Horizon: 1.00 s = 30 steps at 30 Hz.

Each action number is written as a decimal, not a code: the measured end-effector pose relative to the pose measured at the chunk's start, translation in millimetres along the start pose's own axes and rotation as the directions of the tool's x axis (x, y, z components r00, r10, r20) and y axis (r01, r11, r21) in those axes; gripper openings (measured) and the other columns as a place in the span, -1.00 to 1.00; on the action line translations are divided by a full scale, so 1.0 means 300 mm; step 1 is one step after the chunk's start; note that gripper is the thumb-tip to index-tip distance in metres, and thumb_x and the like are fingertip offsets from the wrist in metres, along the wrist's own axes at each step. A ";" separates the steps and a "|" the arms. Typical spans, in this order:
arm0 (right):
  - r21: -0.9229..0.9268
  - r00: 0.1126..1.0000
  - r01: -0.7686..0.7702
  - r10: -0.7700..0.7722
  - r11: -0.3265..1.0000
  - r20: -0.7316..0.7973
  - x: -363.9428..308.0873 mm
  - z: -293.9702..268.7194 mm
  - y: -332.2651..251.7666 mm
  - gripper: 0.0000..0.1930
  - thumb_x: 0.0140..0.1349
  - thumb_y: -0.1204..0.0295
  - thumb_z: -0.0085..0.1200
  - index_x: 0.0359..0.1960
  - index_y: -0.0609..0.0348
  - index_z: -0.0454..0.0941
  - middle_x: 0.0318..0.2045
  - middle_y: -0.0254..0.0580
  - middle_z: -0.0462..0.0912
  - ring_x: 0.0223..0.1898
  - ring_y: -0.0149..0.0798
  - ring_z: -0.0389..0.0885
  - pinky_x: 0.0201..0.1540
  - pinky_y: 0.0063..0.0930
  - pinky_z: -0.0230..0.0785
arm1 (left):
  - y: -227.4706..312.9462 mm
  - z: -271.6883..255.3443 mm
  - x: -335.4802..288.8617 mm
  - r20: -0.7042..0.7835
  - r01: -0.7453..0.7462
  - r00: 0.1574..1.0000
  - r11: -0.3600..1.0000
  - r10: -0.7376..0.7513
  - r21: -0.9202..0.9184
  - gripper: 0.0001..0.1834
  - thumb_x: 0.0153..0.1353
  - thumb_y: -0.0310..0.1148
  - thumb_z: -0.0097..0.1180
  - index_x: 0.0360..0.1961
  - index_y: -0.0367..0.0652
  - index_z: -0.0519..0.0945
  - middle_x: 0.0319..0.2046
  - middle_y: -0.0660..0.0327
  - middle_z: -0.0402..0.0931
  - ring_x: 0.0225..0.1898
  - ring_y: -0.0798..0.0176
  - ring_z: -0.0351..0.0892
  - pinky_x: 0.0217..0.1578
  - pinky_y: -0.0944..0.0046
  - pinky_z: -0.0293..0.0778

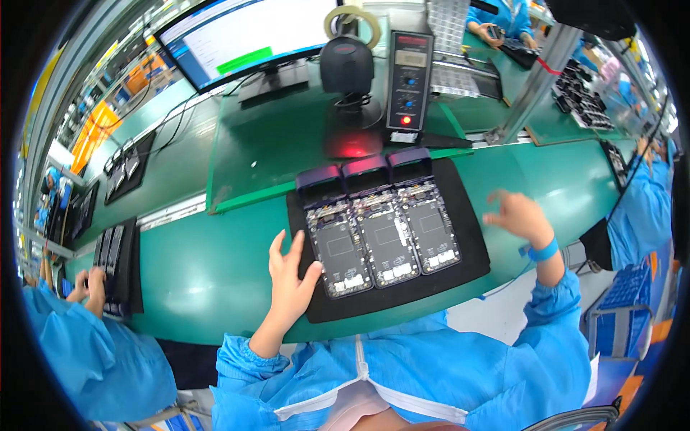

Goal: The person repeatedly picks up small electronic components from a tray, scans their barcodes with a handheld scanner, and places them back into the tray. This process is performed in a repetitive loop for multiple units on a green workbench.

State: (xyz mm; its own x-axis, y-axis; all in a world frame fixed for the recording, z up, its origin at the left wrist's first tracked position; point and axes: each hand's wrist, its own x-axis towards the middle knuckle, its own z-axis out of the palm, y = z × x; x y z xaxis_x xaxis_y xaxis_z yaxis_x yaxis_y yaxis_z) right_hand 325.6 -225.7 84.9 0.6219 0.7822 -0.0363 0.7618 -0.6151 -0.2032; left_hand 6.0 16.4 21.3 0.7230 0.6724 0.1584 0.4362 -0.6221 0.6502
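Note:
Three handheld devices with open casings lie side by side on a black mat [471, 244]: a left one [338, 248], a middle one [384, 233] and a right one [429, 228]. Their dark circuit boards face up, with white parts along the near ends and purple-lit upright sections at the far ends. My left hand [291, 280] has its fingers apart beside the left device, thumb close to that device's edge; actual contact is unclear. Off the mat's right side, my right hand [519, 215] hovers with loosely bent, parted fingers and nothing visible in them. A blue band [543, 250] circles that wrist.
Behind the mat stand a black scanner [347, 65] casting red light and a grey control box [410, 86] with knobs. A monitor [244, 39] is at the back left. Co-workers sit on both sides; a metal post [535, 86] rises at right.

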 end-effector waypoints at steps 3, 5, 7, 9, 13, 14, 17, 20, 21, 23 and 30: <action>0.322 0.987 -0.070 0.113 0.944 -0.115 0.177 -0.097 0.007 -0.68 0.01 0.22 0.08 -0.33 0.24 0.48 -0.64 -0.21 0.50 -0.59 -0.35 0.47 -0.53 -0.46 0.27 | -0.012 0.065 0.035 -0.060 -0.019 0.998 0.759 -0.027 -0.651 -0.37 0.06 -0.40 -0.05 0.19 -0.20 0.08 0.17 -0.05 -0.08 0.19 0.03 -0.01 0.15 0.13 -0.02; 0.498 0.931 0.061 0.130 0.865 -0.340 0.312 -0.074 0.064 -0.67 0.08 0.21 0.02 -0.35 0.30 0.48 -0.66 -0.29 0.48 -0.61 -0.46 0.42 -0.57 -0.57 0.25 | -0.008 0.121 0.056 0.009 0.080 0.988 0.457 -0.156 -0.886 -0.35 0.07 -0.46 -0.09 0.21 -0.20 0.02 0.18 -0.02 -0.09 0.20 0.09 0.00 0.17 0.17 -0.04; 0.751 0.902 -0.032 0.343 0.659 -0.262 0.418 -0.054 0.057 -0.60 0.07 0.13 0.02 -0.30 0.27 0.51 -0.60 -0.30 0.51 -0.64 -0.44 0.42 -0.59 -0.58 0.23 | 0.015 0.106 0.078 0.015 0.062 0.977 0.215 -0.214 -0.975 -0.35 0.06 -0.50 -0.11 0.21 -0.19 0.02 0.19 0.00 -0.09 0.20 0.08 -0.02 0.19 0.19 -0.08; 0.891 0.890 -0.057 0.428 0.449 -0.159 0.463 -0.051 0.009 -0.58 0.07 0.08 0.01 -0.27 0.24 0.51 -0.55 -0.30 0.51 -0.64 -0.45 0.41 -0.59 -0.63 0.20 | 0.040 0.090 0.098 -0.003 0.013 0.948 0.049 -0.317 -0.999 -0.39 0.06 -0.53 -0.14 0.19 -0.20 0.06 0.12 0.02 0.09 0.14 0.11 0.12 0.14 0.19 0.06; 0.964 0.846 0.031 0.507 0.265 -0.166 0.539 -0.020 -0.060 -0.55 0.04 0.04 0.03 -0.28 0.22 0.51 -0.51 -0.29 0.48 -0.65 -0.46 0.37 -0.62 -0.66 0.11 | 0.055 0.104 0.123 0.443 0.496 0.812 0.050 -0.381 -0.867 -0.61 0.06 -0.52 -0.03 -0.03 -0.23 0.29 -0.19 0.13 0.43 -0.18 0.20 0.46 -0.15 0.20 0.41; 0.968 0.828 0.055 0.531 0.245 -0.181 0.553 -0.011 -0.075 -0.56 0.04 0.05 0.04 -0.29 0.22 0.52 -0.52 -0.29 0.47 -0.66 -0.47 0.35 -0.64 -0.66 0.10 | 0.045 0.102 0.135 0.502 0.540 0.797 0.025 -0.336 -0.841 -0.69 0.05 -0.54 -0.01 -0.12 -0.23 0.34 -0.23 0.14 0.44 -0.20 0.19 0.48 -0.17 0.19 0.43; 0.971 0.801 0.132 0.556 0.198 -0.222 0.569 0.004 -0.033 -0.67 0.04 0.16 0.07 -0.44 0.24 0.52 -0.69 -0.45 0.32 -0.73 -0.54 0.16 -0.69 -0.63 -0.07 | 0.027 0.097 0.158 0.567 0.590 0.783 0.014 -0.256 -0.807 -0.68 0.05 -0.54 -0.02 -0.11 -0.24 0.35 -0.22 0.12 0.45 -0.19 0.16 0.48 -0.16 0.16 0.44; 0.952 0.756 0.288 0.586 0.103 -0.292 0.556 -0.001 -0.103 -0.76 0.05 0.25 0.05 -0.53 0.20 0.50 -0.77 -0.53 0.22 -0.75 -0.57 0.08 -0.71 -0.61 -0.15 | 0.007 0.081 0.153 0.580 0.569 0.795 -0.113 -0.179 -0.815 -0.60 0.06 -0.48 -0.08 -0.02 -0.25 0.30 -0.14 0.04 0.41 -0.16 0.09 0.46 -0.10 0.09 0.40; 0.933 0.731 0.356 0.605 0.059 -0.317 0.541 -0.011 -0.155 -0.78 0.05 0.28 0.04 -0.56 0.18 0.49 -0.78 -0.55 0.20 -0.76 -0.58 0.07 -0.71 -0.60 -0.17 | -0.010 0.062 0.155 0.590 0.557 0.797 -0.217 -0.131 -0.801 -0.55 0.05 -0.45 -0.09 0.02 -0.26 0.27 -0.10 -0.01 0.38 -0.14 0.06 0.45 -0.07 0.05 0.37; 0.915 0.778 0.402 0.519 0.023 -0.355 0.510 0.004 -0.306 -0.78 0.05 0.30 0.01 -0.67 0.08 0.38 -0.80 -0.53 0.20 -0.77 -0.61 0.05 -0.72 -0.64 -0.19 | 0.003 0.021 0.162 0.481 0.489 0.866 -0.440 0.139 -0.753 -0.42 0.01 -0.35 -0.13 0.12 -0.27 0.17 0.09 -0.08 0.20 0.00 -0.01 0.34 0.03 -0.02 0.27; 0.999 0.997 0.041 0.067 0.011 -0.042 0.529 0.118 -0.553 -0.78 0.10 0.34 -0.02 -0.30 0.20 0.52 -0.69 -0.48 0.38 -0.69 -0.64 0.20 -0.69 -0.76 -0.03 | 0.069 -0.022 0.219 0.403 0.402 0.912 -0.360 0.076 -0.842 -0.47 0.05 -0.44 -0.16 0.11 -0.24 0.16 0.13 -0.01 0.17 0.14 0.03 0.19 0.17 0.06 0.08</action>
State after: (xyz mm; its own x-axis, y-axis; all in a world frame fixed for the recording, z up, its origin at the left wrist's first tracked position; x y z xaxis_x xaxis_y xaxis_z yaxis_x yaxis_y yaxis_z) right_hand 291.5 4.0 78.3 0.6788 0.7342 -0.0086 -0.1470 0.1244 -0.9813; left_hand 58.9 50.2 50.0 0.9086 0.4040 -0.1058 -0.3169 0.8320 0.4554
